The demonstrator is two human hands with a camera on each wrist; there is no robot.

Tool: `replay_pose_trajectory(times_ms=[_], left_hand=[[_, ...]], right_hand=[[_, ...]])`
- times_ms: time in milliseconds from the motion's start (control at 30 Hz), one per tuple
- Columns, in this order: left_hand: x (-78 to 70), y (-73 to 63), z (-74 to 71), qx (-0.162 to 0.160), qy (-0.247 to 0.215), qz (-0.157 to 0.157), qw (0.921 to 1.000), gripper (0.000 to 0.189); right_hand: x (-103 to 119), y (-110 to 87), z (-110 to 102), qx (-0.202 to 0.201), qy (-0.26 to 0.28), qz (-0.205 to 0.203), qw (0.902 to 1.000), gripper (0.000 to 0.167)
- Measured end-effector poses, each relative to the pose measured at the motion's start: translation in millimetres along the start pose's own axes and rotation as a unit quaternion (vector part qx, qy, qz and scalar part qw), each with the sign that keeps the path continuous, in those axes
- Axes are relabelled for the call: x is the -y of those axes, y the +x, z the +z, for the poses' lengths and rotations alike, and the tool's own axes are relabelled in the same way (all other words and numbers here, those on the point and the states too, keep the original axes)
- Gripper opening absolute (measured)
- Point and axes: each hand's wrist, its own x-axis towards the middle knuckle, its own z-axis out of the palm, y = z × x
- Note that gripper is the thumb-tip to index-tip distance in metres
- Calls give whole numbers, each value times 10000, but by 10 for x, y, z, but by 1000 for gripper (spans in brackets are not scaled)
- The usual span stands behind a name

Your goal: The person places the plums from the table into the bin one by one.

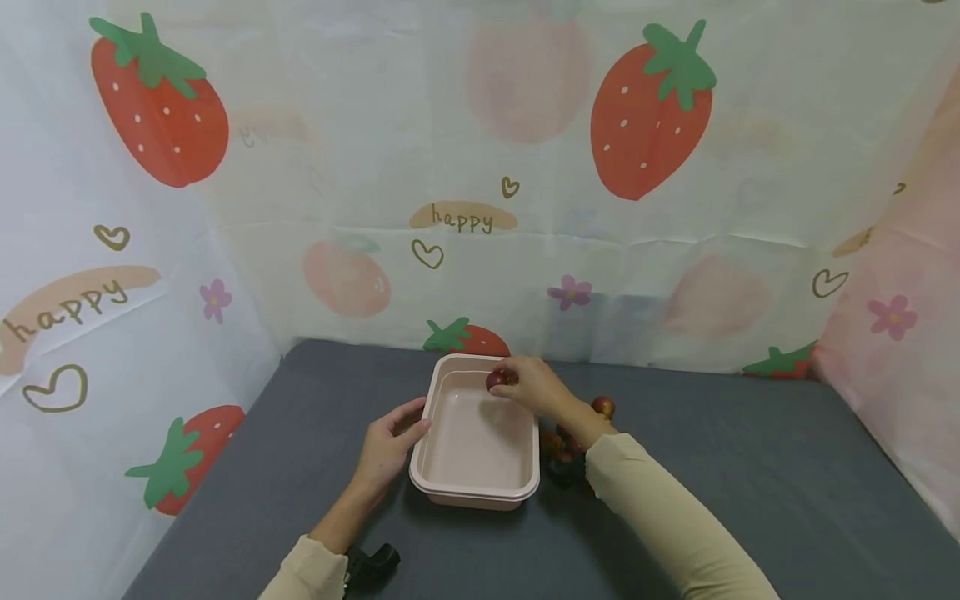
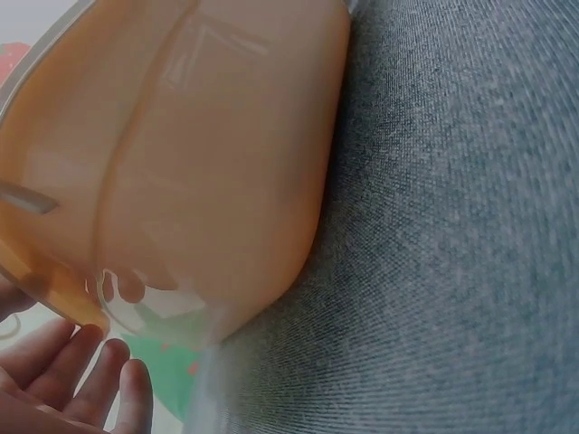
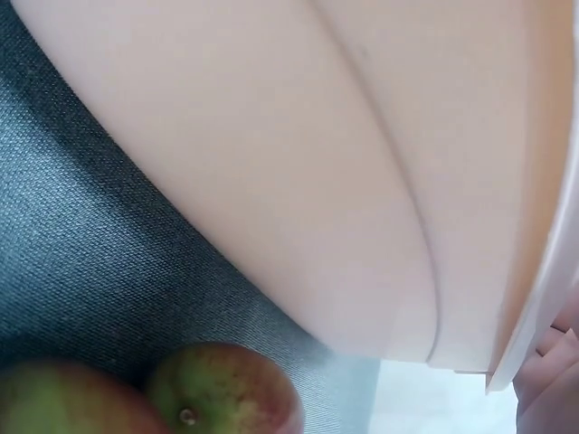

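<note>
A pale pink, rounded rectangular plastic box (image 1: 472,442) stands on the dark cloth, its open top facing up. Over its far right corner, my right hand (image 1: 531,385) pinches a dark red plum (image 1: 496,380) between thumb and fingers. At the box's left side, my left hand (image 1: 392,435) touches the rim with its fingertips. The left wrist view has the fingers of that hand (image 2: 77,375) extended beside the box wall (image 2: 217,163). Only a bit of the right hand (image 3: 550,384) shows beyond the rim in the right wrist view, where the held plum is hidden.
Several more red and green plums (image 1: 603,407) lie right of the box, partly hidden under the right forearm. Two of them, one a green-red plum (image 3: 226,393), appear close to the box wall. A strawberry-print curtain (image 1: 465,275) hangs behind the grey tabletop (image 1: 720,475).
</note>
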Motion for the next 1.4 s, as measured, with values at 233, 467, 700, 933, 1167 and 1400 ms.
replay_pose_trajectory(times_ms=[233, 467, 700, 933, 1167, 1400], left_hand=[[10, 4, -1, -25, -40, -38, 10000, 45], [2, 14, 4, -3, -78, -94, 9999, 44], [-23, 13, 26, 47, -126, -64, 9999, 46], [-10, 31, 28, -32, -152, -147, 9998, 45], [1, 43, 16, -37, -182, -187, 9997, 44], [9, 45, 6, -19, -185, -194, 9996, 43]], right_hand=[[-27, 34, 50, 12, -173, 29, 9998, 36], [-34, 52, 65, 84, -430, 36, 9990, 38], [-50, 30, 55, 83, -299, 65, 9995, 36], [-60, -17, -15, -176, 305, -59, 9994, 31], [-8, -174, -237, -681, 608, -266, 9955, 31], [-54, -497, -451, -1007, 769, -238, 9917, 30]])
